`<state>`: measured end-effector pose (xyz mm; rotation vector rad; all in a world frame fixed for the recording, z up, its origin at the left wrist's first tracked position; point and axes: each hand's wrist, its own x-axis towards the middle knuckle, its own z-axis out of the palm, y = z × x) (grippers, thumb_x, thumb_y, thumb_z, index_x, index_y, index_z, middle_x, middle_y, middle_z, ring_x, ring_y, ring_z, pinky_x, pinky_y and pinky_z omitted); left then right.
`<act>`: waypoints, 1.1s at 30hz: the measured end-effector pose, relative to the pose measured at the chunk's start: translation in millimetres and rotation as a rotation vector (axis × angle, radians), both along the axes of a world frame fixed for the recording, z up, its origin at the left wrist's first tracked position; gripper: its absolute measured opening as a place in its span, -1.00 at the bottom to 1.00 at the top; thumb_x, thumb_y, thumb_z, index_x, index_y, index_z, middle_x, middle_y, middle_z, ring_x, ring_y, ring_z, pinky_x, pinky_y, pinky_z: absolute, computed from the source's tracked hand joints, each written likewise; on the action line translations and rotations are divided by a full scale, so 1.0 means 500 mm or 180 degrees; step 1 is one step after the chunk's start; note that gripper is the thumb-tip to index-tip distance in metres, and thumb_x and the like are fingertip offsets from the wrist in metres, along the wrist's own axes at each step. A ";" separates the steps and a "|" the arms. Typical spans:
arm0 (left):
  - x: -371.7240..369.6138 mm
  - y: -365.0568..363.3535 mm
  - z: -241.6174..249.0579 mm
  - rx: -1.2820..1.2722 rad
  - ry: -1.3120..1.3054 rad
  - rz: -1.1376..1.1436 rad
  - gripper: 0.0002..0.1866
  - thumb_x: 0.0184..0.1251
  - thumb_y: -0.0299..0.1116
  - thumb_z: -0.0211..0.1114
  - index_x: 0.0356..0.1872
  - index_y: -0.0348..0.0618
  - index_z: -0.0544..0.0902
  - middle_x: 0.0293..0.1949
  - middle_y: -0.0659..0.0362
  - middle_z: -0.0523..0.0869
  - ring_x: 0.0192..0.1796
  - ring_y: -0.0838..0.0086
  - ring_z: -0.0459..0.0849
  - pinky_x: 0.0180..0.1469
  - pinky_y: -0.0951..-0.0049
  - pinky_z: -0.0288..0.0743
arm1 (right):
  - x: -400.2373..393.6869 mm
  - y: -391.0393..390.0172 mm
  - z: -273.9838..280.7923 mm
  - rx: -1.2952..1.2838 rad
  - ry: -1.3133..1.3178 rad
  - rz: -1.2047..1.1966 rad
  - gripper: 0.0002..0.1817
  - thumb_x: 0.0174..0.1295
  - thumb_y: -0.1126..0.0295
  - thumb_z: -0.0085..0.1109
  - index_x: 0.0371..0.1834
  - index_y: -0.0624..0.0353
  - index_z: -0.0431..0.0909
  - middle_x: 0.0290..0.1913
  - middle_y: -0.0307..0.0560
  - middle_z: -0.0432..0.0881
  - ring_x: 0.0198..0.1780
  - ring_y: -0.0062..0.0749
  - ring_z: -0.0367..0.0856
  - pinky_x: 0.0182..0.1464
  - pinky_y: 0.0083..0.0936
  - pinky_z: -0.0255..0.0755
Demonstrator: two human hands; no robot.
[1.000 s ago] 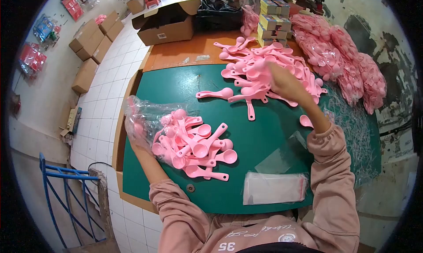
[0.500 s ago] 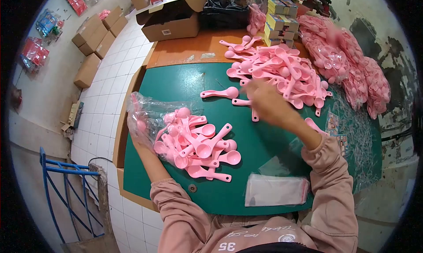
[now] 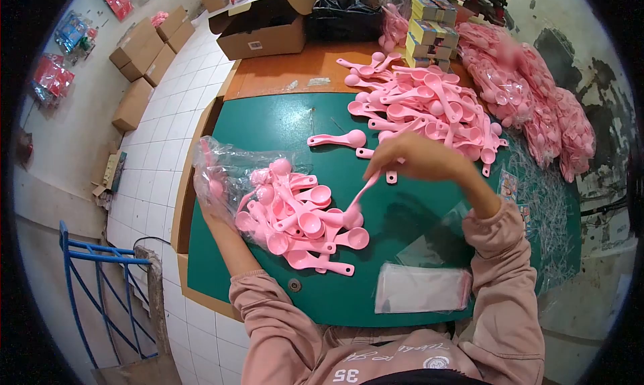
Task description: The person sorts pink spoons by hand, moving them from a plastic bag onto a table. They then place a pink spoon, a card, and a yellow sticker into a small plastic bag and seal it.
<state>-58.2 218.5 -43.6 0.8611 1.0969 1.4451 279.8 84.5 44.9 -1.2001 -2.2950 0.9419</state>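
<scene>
My left hand [image 3: 209,196] is at the table's left edge, closed on a clear plastic bag [image 3: 235,158]. Part of that hand is hidden by the bag's wrinkled film. Pink measuring spoons [image 3: 310,223] lie in a small heap beside the bag's mouth, some of them under the film. My right hand [image 3: 422,158] pinches one pink measuring spoon [image 3: 364,189] by its handle, with the bowl hanging down at the heap's right side. Just beyond that hand lies a larger pile of pink measuring spoons [image 3: 429,103], and a single one [image 3: 337,139] rests apart to its left.
A stack of clear plastic sleeves [image 3: 422,289] lies near the front edge of the green table [image 3: 261,117]. Bundled packs of cards [image 3: 429,33], bagged pink spoons [image 3: 537,96] and an open cardboard box [image 3: 261,39] stand farther back. Plastic scraps [image 3: 547,210] cover the right side.
My right hand has come from the large pile toward me, with a pink measuring spoon now held over the small heap. My left hand stays on the bag.
</scene>
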 end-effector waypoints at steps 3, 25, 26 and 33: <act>0.000 -0.001 0.001 -0.0001 -0.0004 -0.0006 -0.54 0.26 -0.07 0.12 0.03 -0.21 0.47 -0.32 0.27 0.54 -0.38 0.60 0.46 -0.39 0.63 0.31 | 0.081 0.010 -0.010 0.0312 0.0144 -0.0629 -0.79 -0.03 0.52 0.10 -0.28 0.18 0.58 -0.26 -0.06 0.61 -0.22 -0.21 0.56 -0.15 -0.41 0.40; -0.003 -0.002 0.003 -0.0013 -0.0027 -0.0023 -0.55 0.26 -0.10 0.13 0.04 -0.21 0.47 -0.32 0.29 0.54 -0.40 0.63 0.44 -0.43 0.66 0.28 | -0.214 0.039 -0.116 -0.0029 -0.1071 0.0311 -0.55 -0.09 0.33 0.12 -0.04 0.11 0.42 0.11 0.17 0.22 0.16 0.04 0.13 0.03 -0.14 0.17; -0.003 -0.001 0.004 -0.0014 -0.0025 -0.0030 -0.55 0.26 -0.11 0.13 0.04 -0.21 0.47 -0.32 0.29 0.54 -0.40 0.63 0.44 -0.43 0.66 0.28 | -0.204 0.047 -0.133 -0.0118 -0.0859 0.0431 -0.58 -0.06 0.36 0.09 -0.03 0.05 0.44 0.15 0.18 0.19 0.17 0.04 0.14 0.06 -0.16 0.17; -0.006 -0.001 0.001 -0.0038 -0.0026 -0.0021 -0.55 0.26 -0.12 0.13 0.05 -0.21 0.47 -0.32 0.29 0.53 -0.41 0.64 0.44 -0.44 0.67 0.27 | -0.196 0.048 -0.081 -0.0676 -0.0890 0.0767 -0.65 -0.02 0.44 0.09 -0.08 0.05 0.43 0.00 0.10 0.32 0.08 -0.07 0.28 0.01 -0.13 0.23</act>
